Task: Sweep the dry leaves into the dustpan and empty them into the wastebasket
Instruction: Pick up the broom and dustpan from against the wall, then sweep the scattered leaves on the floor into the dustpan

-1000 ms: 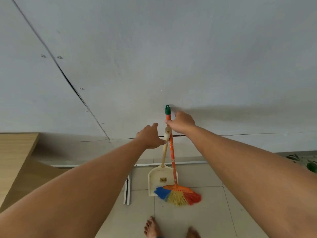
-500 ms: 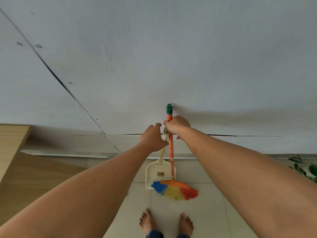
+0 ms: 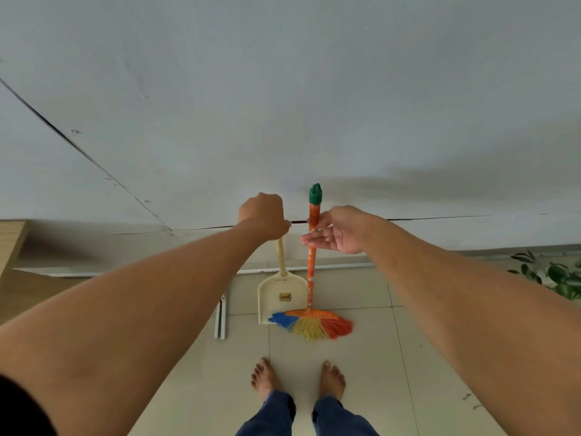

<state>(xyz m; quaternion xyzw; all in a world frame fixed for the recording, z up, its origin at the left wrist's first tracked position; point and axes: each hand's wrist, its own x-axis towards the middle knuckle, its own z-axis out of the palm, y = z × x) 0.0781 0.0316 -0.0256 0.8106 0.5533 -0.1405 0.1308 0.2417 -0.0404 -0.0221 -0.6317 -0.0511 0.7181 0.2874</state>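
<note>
A cream dustpan [image 3: 280, 298] stands upright against the pale wall, and my left hand [image 3: 263, 216] is closed over the top of its handle. Just to its right leans a broom [image 3: 311, 265] with an orange handle, a green cap and blue, yellow and red bristles resting on the tiles. My right hand [image 3: 339, 230] is at the upper part of the broom handle, palm turned up and fingers spread, touching the handle without gripping it. No dry leaves and no wastebasket are in view.
A pale wall [image 3: 283, 105] fills the view ahead. Wooden furniture [image 3: 12, 243] stands at the left. Two white rails [image 3: 221, 316] lie on the tiled floor left of the dustpan. A green plant [image 3: 558, 276] is at the right. My bare feet [image 3: 266, 376] stand close behind the broom.
My right hand has loosened from a closed grip on the broom handle to spread fingers. My left hand has moved up and left with the dustpan handle, separating it from the broom.
</note>
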